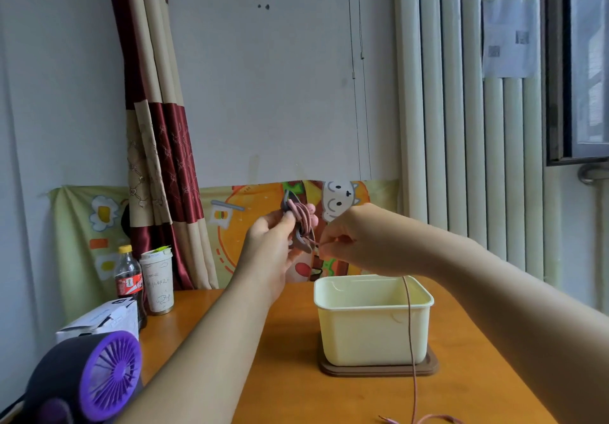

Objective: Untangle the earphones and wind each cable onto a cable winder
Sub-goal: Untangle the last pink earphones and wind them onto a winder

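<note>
Raised left hand (pixel 268 254), grip closed round the winder (pixel 288 198) — right hand (pixel 351 242) pinches the pink cable (pixel 301 217) beside it.

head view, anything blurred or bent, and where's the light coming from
Head view: daylight comes from the window at right; wide-angle distortion tilts the radiator pipes there. Head view, lower left: the purple fan looks slightly soft, while the left hand and right hand holding the pink cable are fairly sharp.
</note>
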`<state>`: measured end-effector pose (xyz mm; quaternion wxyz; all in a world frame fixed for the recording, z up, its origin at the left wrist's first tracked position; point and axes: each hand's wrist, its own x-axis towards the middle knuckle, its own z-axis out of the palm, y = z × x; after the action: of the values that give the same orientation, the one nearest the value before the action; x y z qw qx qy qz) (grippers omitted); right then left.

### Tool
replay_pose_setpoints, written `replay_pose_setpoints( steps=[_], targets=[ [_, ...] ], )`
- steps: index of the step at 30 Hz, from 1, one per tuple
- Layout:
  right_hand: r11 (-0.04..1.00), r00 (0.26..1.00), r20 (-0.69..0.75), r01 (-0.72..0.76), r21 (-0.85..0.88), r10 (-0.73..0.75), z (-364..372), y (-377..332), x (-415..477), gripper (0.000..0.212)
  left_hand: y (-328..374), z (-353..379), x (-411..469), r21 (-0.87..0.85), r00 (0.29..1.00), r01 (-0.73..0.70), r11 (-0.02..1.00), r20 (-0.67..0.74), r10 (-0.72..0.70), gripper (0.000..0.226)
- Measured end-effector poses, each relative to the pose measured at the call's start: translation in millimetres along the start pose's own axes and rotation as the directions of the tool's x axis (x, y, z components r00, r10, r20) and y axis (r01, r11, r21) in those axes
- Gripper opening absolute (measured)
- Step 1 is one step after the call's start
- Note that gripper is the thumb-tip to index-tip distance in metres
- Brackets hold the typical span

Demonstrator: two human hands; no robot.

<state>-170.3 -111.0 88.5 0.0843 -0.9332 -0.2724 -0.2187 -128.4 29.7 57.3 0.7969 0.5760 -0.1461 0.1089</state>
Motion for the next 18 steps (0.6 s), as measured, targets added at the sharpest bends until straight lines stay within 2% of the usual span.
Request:
replay_pose_setpoints(
  steps=[5,7,11,18],
  targets=[
    [1.000,0.995,-0.095,0.022,0.014,-0.021,-11,1,2,0.028,-14,0,-6,0.331,0.996,-0.088,0.940,0.041,0.079,0.020],
    [1.000,0.987,-0.162,0.001,0.025,0.003,-16,9,3,0.031,-15,0,-12,0.309,0.990,-0.102,0.946,0.124,0.066,0.010],
    [0.986,0.974,-0.213,-0.041,0.164,0.076,-27,27,2,0.023,-18,-3,-19,0.256,0.944,-0.141,0.956,0.326,0.052,0.016],
    [0.946,0.969,-0.222,-0.028,0.322,0.104,-27,42,1,0.027,-22,-4,-23,0.151,0.899,-0.132,0.980,0.434,0.054,0.028]
  ],
)
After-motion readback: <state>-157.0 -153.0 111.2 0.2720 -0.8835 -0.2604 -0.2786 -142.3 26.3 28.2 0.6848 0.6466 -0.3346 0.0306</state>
